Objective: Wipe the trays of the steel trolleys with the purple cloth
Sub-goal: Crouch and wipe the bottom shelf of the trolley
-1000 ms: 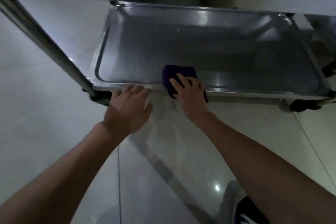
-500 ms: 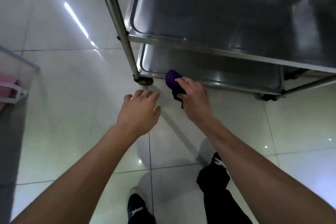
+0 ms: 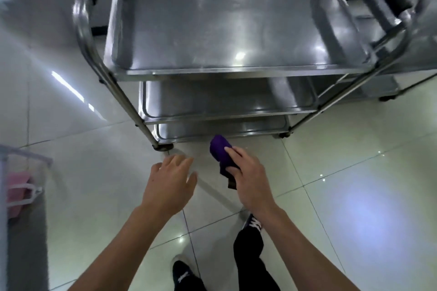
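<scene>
Right hand grips the purple cloth, bunched, fingers curled over it — held in the air just in front of the trolley's bottom tray, not touching it. A second ago the cloth lay pressed on that tray's front rim; half a second ago it was already lifted clear, and now it sits a little further out from the trolley. Left hand holds nothing, fingers loosely spread, beside the right hand and near the trolley's front-left castor; earlier it rested at the tray rim. View has risen: top tray and middle tray now show, all three stacked. Second trolley at right of the first. Tiled floor below; person's shoes in view.
</scene>
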Demonstrator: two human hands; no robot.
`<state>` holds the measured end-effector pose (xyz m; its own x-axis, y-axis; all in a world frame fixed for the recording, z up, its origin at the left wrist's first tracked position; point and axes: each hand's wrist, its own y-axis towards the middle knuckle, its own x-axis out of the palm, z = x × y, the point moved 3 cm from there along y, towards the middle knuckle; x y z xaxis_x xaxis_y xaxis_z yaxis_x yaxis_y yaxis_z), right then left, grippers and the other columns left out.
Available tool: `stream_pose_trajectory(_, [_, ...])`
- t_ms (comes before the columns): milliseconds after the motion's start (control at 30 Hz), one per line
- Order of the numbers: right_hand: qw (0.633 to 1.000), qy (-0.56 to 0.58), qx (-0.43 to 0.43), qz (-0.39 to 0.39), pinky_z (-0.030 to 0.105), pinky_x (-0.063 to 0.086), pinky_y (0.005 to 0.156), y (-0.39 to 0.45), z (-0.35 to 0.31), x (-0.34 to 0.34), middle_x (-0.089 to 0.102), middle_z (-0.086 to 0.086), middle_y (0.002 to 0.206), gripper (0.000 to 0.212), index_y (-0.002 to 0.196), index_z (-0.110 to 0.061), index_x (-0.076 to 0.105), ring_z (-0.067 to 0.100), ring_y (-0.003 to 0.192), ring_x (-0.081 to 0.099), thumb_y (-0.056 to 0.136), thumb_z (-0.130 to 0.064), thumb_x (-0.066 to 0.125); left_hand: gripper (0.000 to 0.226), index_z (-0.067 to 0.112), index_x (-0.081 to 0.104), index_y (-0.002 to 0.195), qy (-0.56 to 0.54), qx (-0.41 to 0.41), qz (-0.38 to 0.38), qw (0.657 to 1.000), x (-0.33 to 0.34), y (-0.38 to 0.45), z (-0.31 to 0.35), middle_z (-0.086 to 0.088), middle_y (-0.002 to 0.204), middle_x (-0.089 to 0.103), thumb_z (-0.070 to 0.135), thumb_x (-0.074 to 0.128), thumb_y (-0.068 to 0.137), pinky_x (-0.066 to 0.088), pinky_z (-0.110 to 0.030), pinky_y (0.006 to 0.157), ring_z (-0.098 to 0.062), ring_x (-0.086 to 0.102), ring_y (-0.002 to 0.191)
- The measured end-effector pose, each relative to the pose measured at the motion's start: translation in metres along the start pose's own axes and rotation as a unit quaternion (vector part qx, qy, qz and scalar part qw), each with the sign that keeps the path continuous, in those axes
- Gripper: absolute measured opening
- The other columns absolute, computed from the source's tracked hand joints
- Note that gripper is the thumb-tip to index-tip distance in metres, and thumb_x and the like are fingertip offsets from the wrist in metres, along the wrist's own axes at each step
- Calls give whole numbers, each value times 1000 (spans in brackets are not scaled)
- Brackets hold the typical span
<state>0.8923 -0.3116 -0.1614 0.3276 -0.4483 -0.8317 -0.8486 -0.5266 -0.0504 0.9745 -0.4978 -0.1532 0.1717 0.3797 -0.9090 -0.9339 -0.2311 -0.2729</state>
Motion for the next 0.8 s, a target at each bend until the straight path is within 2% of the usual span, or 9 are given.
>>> stream_pose_trajectory(167, [998, 16, 18, 50, 47, 48, 97, -2, 8, -94, 56, 0, 138, 45, 139, -22, 55, 21, 114, 56, 95, -18, 62, 49, 26, 45, 146, 22, 34, 9, 999, -54, 14, 82, 6, 147, 49, 43, 45, 101, 35, -41, 110, -18, 40, 138])
stream_pose_trajectory(300, [998, 20, 24, 59, 46, 46, 101, 15, 32, -168, 55, 2, 141, 43, 141, -21, 54, 24, 119, 55, 97, -20, 59, 50, 28, 43, 147, 57, 80, 14, 995, -88, 44, 159, 5, 146, 49, 44, 46, 100, 35, -45, 109, -21, 41, 137])
stream_pose_trajectory(433, [998, 18, 8, 58, 45, 45, 100, 36, 68, -233, 55, 5, 140, 43, 140, -18, 56, 31, 115, 55, 97, -17, 59, 47, 28, 45, 144, 70, 79, 26, 994, -114, 82, 229, 4, 146, 50, 45, 46, 100, 37, -48, 107, -22, 40, 138])
stream_pose_trajectory(600, [999, -16, -11, 46, 48, 44, 98, 61, 114, -289, 53, 1, 143, 44, 142, -24, 53, 29, 115, 54, 98, -21, 57, 46, 27, 48, 143, 50, 77, 32, 995, -123, 120, 291, 2, 145, 53, 43, 47, 100, 38, -48, 105, -23, 43, 136])
stream_pose_trajectory(800, [998, -25, -12, 48, 49, 48, 93, 80, 159, -325, 54, 1, 141, 46, 141, -23, 54, 30, 112, 56, 96, -14, 60, 50, 27, 44, 148, -15, 68, 20, 997, -116, 160, 342, 1, 147, 52, 42, 47, 101, 39, -48, 107, -22, 44, 137])
